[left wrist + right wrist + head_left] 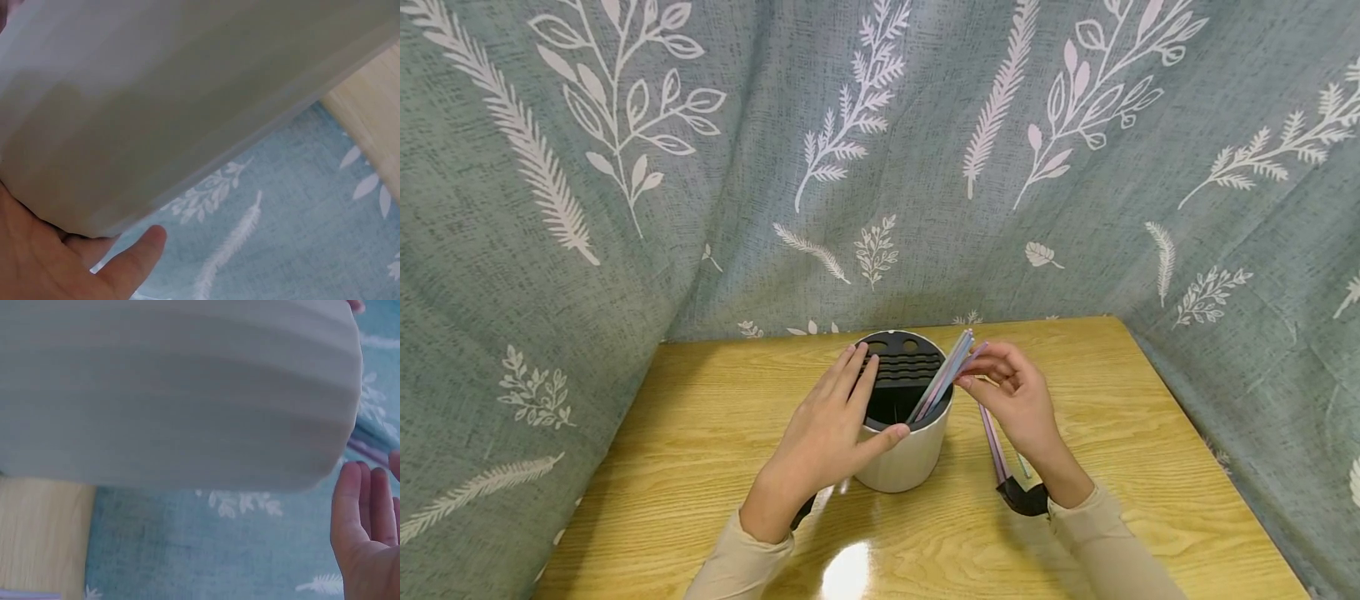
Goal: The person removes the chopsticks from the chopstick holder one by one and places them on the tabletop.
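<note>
A white ribbed round holder (pixel 898 467) with a black slotted insert (pixel 910 367) stands on the table; its side fills much of both wrist views. Several pastel straws (pixel 946 375) lean to the right out of its open front compartment. My left hand (pixel 827 425) lies along the holder's left side, straight fingers over the rim and thumb across the front edge. At the right rim, my right hand (pixel 1011 396) pinches a purple straw (pixel 976 354) at the edge of the bunch between thumb and forefinger. The straws' lower ends are hidden inside the holder.
More pink and purple straws (pixel 992 442) lie on the wooden table (pixel 722 467) to the right of the holder, partly hidden by the right wrist's black camera mount (pixel 1026 498). A grey-green curtain (pixel 925 233) with white leaf prints hangs behind and at both sides.
</note>
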`<state>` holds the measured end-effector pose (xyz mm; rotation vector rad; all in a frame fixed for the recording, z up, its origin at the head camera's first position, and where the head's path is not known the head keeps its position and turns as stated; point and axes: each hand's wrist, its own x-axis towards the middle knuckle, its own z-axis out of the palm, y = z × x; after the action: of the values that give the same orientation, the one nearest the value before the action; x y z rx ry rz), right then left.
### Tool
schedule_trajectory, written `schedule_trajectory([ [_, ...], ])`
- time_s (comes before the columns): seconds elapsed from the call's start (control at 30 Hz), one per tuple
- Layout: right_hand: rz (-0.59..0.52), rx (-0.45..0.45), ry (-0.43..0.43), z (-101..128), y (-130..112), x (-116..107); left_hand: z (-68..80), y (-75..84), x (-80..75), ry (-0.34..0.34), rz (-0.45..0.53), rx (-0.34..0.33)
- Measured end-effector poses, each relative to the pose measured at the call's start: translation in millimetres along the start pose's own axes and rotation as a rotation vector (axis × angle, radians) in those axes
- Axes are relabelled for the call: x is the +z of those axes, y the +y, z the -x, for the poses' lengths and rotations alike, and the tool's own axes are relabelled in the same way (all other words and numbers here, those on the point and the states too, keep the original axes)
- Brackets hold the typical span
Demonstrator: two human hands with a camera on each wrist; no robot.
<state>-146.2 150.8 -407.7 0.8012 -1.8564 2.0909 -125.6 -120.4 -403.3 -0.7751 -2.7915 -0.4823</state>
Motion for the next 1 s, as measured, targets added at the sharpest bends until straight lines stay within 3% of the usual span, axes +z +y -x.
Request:
schedule_trajectory([
  [0.27, 0.012, -0.026, 0.076, -2, 0, 9, 0.0, 1.1, 0.7, 0.002, 0.001, 0.001],
  [0.37, -0.008, -0.082, 0.110, -10, -8, 7, 0.3, 1.1, 0.8, 0.001, 0.003, 0.007],
  [0.47, -0.081, -0.184, 0.143, -24, -21, 2, 0.9, 0.8, 0.4, -0.004, 0.005, 0.005],
  [0.63, -0.319, -0.304, 0.184, -47, -55, -8, 2.6, 0.7, -1.9, -0.006, 0.002, 0.001],
  [0.73, -0.430, -0.308, 0.234, -54, -72, -15, 3.6, 1.2, -3.3, -0.005, 0.003, 0.003],
  [0.83, -0.468, -0.295, 0.309, -57, -84, -23, 4.5, 1.8, -4.6, -0.011, 0.003, 0.003],
  [0.93, -0.436, -0.257, 0.348, -56, -85, -35, 5.5, 2.3, -6.1, -0.024, 0.010, -0.001],
  [1.0, -0.342, -0.192, 0.336, -55, -77, -46, 6.4, 2.4, -7.2, -0.028, 0.015, -0.005],
])
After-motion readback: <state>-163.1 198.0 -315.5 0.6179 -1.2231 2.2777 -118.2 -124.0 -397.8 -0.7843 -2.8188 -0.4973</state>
